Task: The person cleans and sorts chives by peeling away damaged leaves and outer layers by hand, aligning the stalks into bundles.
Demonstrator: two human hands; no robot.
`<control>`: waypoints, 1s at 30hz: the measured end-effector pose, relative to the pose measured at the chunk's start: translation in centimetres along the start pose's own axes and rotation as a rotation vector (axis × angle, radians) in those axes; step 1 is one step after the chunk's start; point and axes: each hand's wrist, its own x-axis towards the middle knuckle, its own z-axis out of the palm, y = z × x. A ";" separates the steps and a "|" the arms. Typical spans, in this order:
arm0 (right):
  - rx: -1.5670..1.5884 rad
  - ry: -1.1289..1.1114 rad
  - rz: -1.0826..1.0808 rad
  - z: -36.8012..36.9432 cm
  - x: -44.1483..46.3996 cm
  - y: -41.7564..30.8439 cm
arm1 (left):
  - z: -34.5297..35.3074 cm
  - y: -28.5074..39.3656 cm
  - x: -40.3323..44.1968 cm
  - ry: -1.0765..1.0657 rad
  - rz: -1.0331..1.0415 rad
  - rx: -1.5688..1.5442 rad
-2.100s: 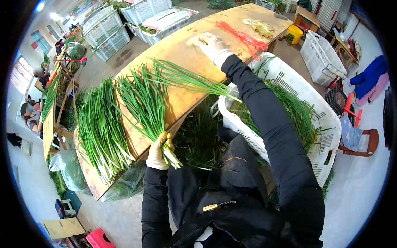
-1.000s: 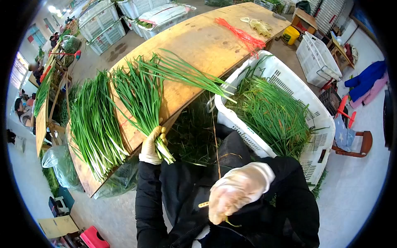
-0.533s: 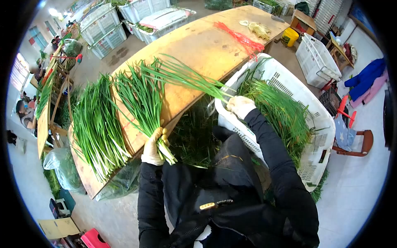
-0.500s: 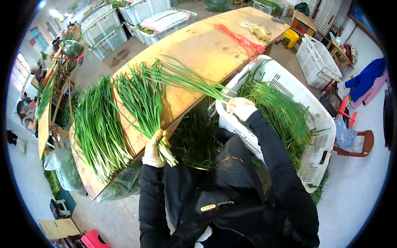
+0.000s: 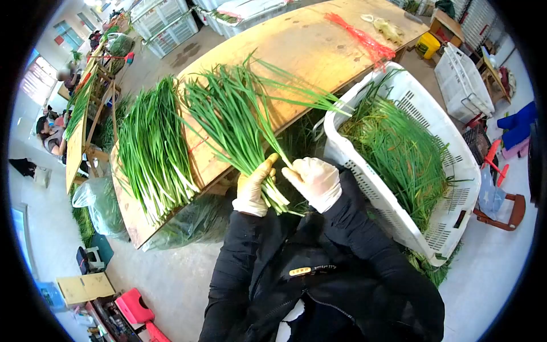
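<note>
My gloved left hand (image 5: 256, 185) is closed around the white ends of a bunch of Chinese chives (image 5: 225, 114), whose green leaves spread over the table. Close beside it, my gloved right hand (image 5: 314, 183) pinches the pale ends of a few chive stalks (image 5: 266, 126), which lean against the bunch's right side. A few loose chives (image 5: 307, 98) lie across the table's edge, their pale ends reaching the white crate (image 5: 336, 134). More chives (image 5: 401, 154) lie tangled inside that crate. A thick pile of chives (image 5: 154, 151) rests on the table to the left of the bunch.
The curved wooden table (image 5: 273, 43) carries red plastic ties (image 5: 364, 40) and a pair of gloves (image 5: 384, 27). Clear plastic bags of greens (image 5: 191, 225) sit below it. White crates (image 5: 162, 25) stand behind; two people (image 5: 54, 134) are at another table, far left.
My right hand has moved left from the crate's rim to beside my left hand, now with a few stalks. The loose chives it held lie at the table's edge. The view has shifted.
</note>
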 end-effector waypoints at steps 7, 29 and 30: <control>0.360 -0.239 -0.144 -0.6 -0.2 -1.0 | -1.3 1.1 -0.9 -0.030 -0.069 -0.085; 1.154 -0.673 0.559 2.4 3.0 6.2 | -4.0 1.9 -1.2 -0.121 -0.121 0.175; 1.155 -0.657 0.566 3.0 2.3 4.7 | -3.4 1.5 -1.1 -0.077 -0.112 0.169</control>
